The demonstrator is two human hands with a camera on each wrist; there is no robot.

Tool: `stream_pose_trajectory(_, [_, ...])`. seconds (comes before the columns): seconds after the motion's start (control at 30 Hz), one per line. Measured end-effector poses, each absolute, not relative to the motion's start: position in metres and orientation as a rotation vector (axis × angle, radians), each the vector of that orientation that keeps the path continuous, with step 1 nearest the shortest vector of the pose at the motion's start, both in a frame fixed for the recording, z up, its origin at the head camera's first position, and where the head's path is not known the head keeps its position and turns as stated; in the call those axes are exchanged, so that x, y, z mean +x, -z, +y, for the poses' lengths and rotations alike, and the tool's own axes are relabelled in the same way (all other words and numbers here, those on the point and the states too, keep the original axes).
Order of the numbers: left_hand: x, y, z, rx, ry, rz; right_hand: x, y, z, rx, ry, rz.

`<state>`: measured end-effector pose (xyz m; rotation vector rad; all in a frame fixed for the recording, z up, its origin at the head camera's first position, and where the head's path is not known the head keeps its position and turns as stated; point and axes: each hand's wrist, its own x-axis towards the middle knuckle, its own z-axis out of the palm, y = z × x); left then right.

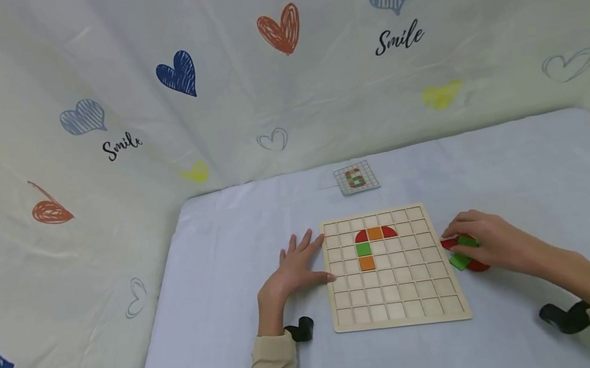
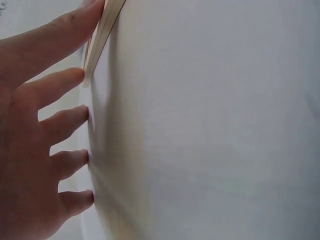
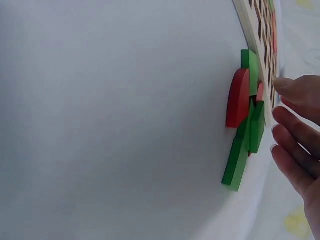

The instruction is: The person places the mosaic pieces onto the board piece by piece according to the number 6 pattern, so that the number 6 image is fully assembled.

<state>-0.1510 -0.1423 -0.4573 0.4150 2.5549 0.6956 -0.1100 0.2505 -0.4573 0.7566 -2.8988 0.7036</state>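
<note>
A wooden grid board (image 1: 395,292) lies flat on the table. In its upper part sit a red quarter-round piece (image 1: 360,237), an orange square (image 1: 374,234) and another red quarter-round (image 1: 389,232) in a row; below the left one are a green square (image 1: 363,249) and an orange square (image 1: 366,263). My left hand (image 1: 298,268) spreads its fingers at the board's left edge, thumb and index finger touching it. Right of the board, my right hand (image 1: 492,241) hovers over a small heap of green pieces (image 3: 258,127) and red pieces (image 3: 239,100), fingers slightly bent, nothing between them.
A small card (image 1: 369,177) with a coloured grid pattern lies on the white tablecloth (image 1: 543,174) behind the board. A pale cloth (image 1: 339,96) printed with hearts hangs behind the table. Black wrist mounts (image 1: 565,318) stick out at both sleeves.
</note>
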Motion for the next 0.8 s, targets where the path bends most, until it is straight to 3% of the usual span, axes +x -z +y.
stream_pose_trajectory(0.8, [-0.15, 0.456, -0.143, 0.402, -0.727, 2.543, -0.111, 0.468, 0.268, 0.723, -0.692, -2.912])
